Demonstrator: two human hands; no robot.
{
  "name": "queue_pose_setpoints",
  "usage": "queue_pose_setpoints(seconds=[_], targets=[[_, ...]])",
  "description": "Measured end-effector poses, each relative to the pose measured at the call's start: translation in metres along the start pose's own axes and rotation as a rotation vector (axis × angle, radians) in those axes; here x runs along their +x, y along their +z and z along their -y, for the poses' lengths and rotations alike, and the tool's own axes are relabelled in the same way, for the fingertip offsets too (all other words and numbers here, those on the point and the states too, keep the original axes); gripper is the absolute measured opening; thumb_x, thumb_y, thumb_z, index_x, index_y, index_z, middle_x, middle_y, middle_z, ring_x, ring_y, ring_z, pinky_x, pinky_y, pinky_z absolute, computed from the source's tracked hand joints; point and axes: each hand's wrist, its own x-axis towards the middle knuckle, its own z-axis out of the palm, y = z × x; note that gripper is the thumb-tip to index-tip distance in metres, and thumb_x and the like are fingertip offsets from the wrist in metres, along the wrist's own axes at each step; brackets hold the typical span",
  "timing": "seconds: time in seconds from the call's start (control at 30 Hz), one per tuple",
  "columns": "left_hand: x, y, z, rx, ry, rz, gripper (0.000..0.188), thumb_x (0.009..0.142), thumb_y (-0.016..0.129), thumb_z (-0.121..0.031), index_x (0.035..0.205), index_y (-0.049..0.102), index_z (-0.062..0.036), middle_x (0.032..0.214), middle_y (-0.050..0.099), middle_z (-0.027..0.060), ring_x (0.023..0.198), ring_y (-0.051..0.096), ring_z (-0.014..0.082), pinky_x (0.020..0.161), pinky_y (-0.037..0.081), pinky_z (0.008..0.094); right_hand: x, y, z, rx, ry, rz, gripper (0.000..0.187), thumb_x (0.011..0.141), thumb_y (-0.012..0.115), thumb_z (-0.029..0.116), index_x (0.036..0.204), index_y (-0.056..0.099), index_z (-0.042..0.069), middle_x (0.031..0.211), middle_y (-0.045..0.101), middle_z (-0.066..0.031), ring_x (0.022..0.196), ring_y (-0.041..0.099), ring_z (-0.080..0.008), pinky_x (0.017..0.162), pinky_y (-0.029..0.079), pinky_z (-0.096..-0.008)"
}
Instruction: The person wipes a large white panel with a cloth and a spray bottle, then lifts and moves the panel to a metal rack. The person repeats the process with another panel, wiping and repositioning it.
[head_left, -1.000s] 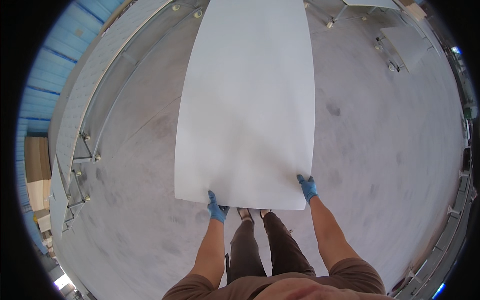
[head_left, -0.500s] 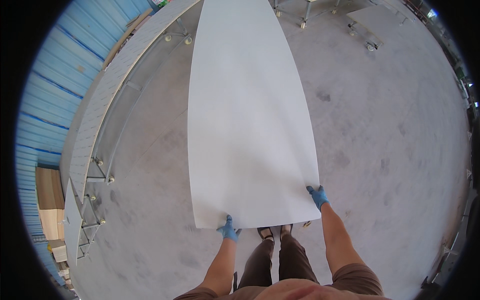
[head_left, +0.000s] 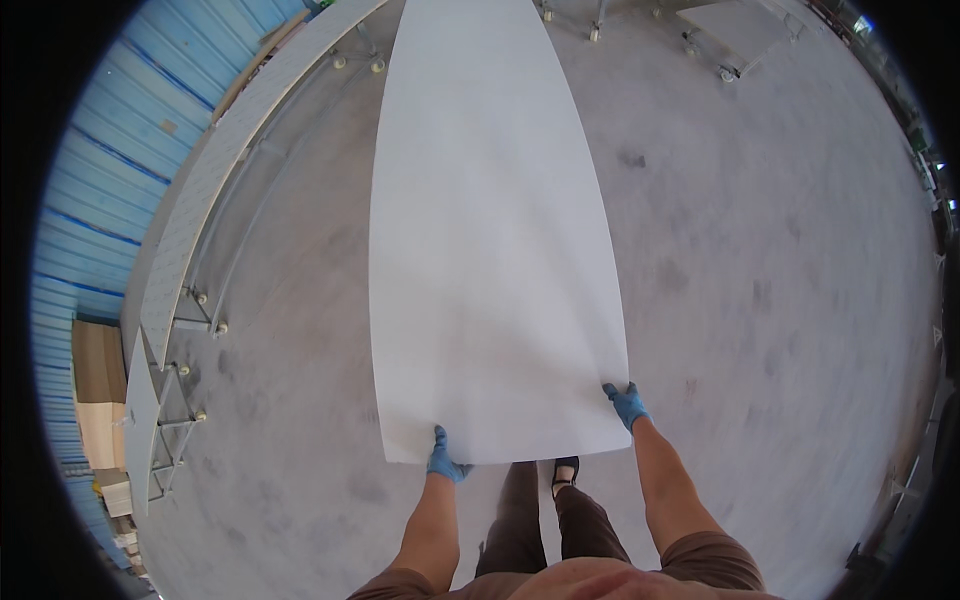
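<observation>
A long white sheet (head_left: 495,250) stretches away from me, its far end running out of the picture at the top. My left hand (head_left: 447,458), in a blue glove, grips its near edge, left of the middle, with the thumb on top and the other fingers hidden beneath. On the right long edge, close to the near corner, my right hand (head_left: 627,404), also in a blue glove, is closed round the rim. The sheet looks slightly bowed, with soft shading near my hands. What carries its far end is not visible.
Along the left runs a long pale table (head_left: 225,165) on a wheeled metal frame. Behind it stands a blue corrugated wall (head_left: 120,160). Brown cardboard boxes (head_left: 100,400) sit at the far left. A wheeled cart (head_left: 735,38) stands at the back right on the grey concrete floor (head_left: 760,300).
The floor, table and cart have shifted in view as I step with the sheet. My left hand's thumb points straighter along the sheet; both hands keep hold.
</observation>
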Motion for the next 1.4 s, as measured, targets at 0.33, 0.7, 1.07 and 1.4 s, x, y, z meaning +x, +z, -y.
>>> queue_pose_setpoints(seconds=[0.33,0.7,1.07,1.4], targets=[[-0.026,-0.151,0.041,-0.005,-0.040,-0.085,0.089,0.067,0.079,-0.079,0.137,0.056,-0.0283,0.132,0.066,-0.0008,0.117,0.064,0.0293,0.089,0.059,0.0550,-0.119,0.042,-0.111,0.002,0.004,0.016,0.067,0.090,0.078,0.042,0.132,0.050,-0.003,0.107,0.068,-0.0136,0.096,0.064,-0.0236,0.086,0.053,-0.0384],[-0.029,-0.367,0.045,-0.020,-0.080,-0.044,0.092,0.069,0.086,-0.069,0.141,0.049,-0.0261,0.134,0.064,0.0030,0.117,0.064,0.0309,0.090,0.059,0.0559,-0.260,0.147,-0.253,-0.011,0.039,-0.032,0.067,0.090,0.078,0.044,0.127,0.051,-0.004,0.102,0.069,-0.0113,0.096,0.064,-0.0229,0.087,0.052,-0.0380],[-0.047,-0.565,0.058,0.047,0.058,-0.223,0.104,0.068,0.092,-0.060,0.147,0.038,-0.0190,0.135,0.063,0.0062,0.114,0.065,0.0306,0.082,0.061,0.0577,-0.405,0.240,-0.380,-0.158,0.027,-0.004,0.080,0.093,0.071,0.056,0.140,0.045,-0.004,0.126,0.064,-0.0186,0.115,0.062,-0.0285,0.099,0.050,-0.0411],[-0.107,-0.714,0.058,0.076,0.101,-0.378,0.099,0.071,0.092,-0.054,0.147,0.041,-0.0152,0.139,0.059,0.0076,0.117,0.063,0.0290,0.089,0.059,0.0579,-0.522,0.342,-0.507,-0.115,0.049,-0.067,0.083,0.092,0.072,0.053,0.142,0.040,-0.005,0.114,0.067,-0.0145,0.108,0.062,-0.0260,0.094,0.051,-0.0395]])
